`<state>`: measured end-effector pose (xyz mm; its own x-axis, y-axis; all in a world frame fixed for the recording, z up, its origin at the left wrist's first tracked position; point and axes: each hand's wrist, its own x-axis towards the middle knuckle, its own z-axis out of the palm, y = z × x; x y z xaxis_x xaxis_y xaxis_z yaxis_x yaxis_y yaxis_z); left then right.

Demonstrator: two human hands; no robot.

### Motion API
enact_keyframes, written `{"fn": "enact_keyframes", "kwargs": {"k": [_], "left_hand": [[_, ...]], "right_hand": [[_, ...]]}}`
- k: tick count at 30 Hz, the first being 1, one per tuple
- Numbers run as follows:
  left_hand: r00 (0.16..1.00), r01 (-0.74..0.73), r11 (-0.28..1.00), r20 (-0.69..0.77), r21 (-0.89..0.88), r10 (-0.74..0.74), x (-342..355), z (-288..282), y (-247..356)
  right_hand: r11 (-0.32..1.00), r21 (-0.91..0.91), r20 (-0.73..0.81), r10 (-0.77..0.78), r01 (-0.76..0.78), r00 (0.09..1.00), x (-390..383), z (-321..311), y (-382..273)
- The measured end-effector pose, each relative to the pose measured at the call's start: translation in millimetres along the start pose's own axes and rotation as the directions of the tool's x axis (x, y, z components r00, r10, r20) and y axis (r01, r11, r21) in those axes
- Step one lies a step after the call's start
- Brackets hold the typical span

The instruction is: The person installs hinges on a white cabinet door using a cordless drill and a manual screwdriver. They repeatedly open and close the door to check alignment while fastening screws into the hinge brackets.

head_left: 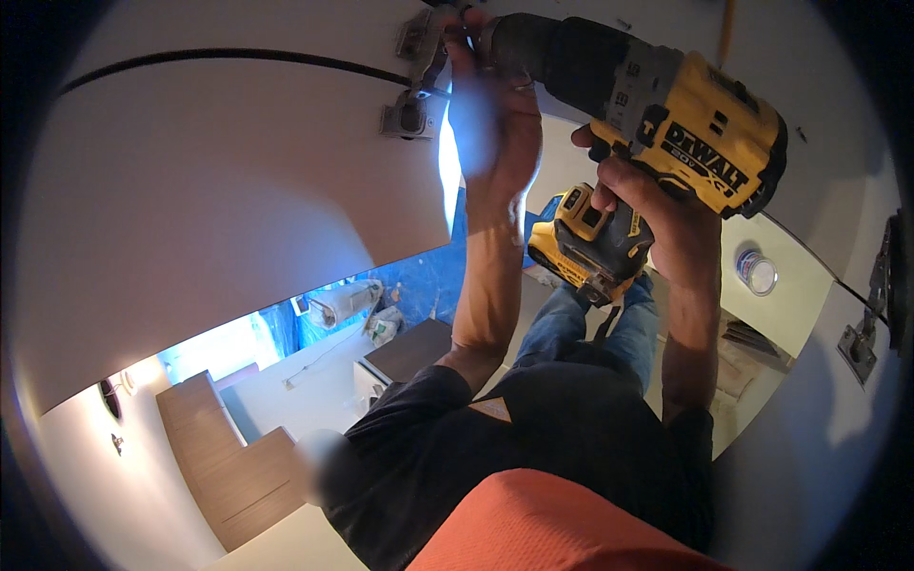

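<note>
A yellow and black cordless drill (pixel 714 133) is in my right hand (pixel 666 214), whose fingers wrap the grip by the trigger. Its black chuck points to the upper left. My left hand (pixel 500 133) is raised at the chuck's front end, fingers bunched beside a metal cabinet hinge (pixel 419 43). Blur and the chuck hide what those fingers pinch. Just below, a second metal hinge piece (pixel 407 119) sits on the edge of a white cabinet door panel (pixel 238 181). The drill's tip is hidden behind my left fingers.
Another dark metal hinge (pixel 862 347) is on the right-hand panel. A small round can (pixel 757 271) stands on a pale surface at right. Loose screws (pixel 802 135) and a pencil-like yellow stick (pixel 728 33) lie on the upper panel. Brown cabinets (pixel 214 447) stand lower left.
</note>
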<state>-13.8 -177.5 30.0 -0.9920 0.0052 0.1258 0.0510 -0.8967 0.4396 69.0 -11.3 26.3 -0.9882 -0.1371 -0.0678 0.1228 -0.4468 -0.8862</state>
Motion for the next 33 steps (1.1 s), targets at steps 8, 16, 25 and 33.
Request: {"fn": "enact_keyframes", "kwargs": {"k": [8,16,25,33], "left_hand": [[0.993,-0.116,0.964,0.038,0.240,0.110,1.2,-25.2,-4.7],[0.999,-0.029,0.992,0.039,0.120,0.024,5.6,-34.9,-21.3],[0.999,-0.038,0.990,0.015,0.138,0.037,8.5,-44.7,-24.9],[1.000,-0.023,0.996,-0.017,0.091,0.025,4.6,-39.7,-25.7]], "right_hand": [[0.999,0.015,0.029,-0.039,0.039,0.999,15.9,-2.4,-1.7],[0.997,-0.078,0.016,-0.003,0.004,1.000,24.4,-16.8,-3.7],[0.996,-0.090,0.045,-0.025,0.029,0.999,28.3,-17.3,-4.0],[0.995,-0.094,0.083,-0.036,0.043,0.996,32.1,-19.4,-9.6]]}}
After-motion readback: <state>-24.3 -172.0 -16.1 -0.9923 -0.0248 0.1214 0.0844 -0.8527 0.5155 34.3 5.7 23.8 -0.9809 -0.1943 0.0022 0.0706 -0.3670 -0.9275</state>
